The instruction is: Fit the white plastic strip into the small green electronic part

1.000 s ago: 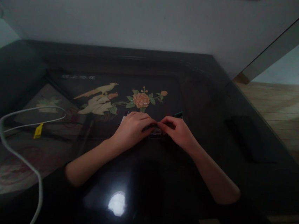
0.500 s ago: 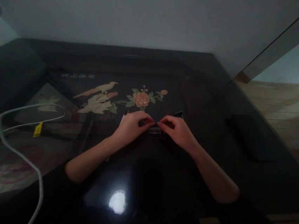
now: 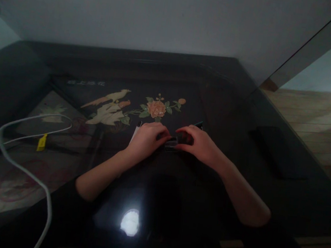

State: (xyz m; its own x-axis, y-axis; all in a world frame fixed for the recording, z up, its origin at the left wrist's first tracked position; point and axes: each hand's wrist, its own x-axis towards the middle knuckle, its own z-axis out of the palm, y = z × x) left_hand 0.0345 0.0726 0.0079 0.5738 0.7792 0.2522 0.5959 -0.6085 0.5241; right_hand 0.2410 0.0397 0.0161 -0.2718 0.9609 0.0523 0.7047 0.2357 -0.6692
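On glossy black table (image 3: 243, 108), left hand (image 3: 145, 139) and right hand (image 3: 200, 145) pinching small dark flat object (image 3: 172, 142)

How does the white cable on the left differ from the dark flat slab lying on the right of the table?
The white cable is pale, thin and curves in a loop; the dark slab is black, flat and straight-edged. The cable carries a yellow tag; the slab shows no marking. Both rest on the glossy table, away from either hand.
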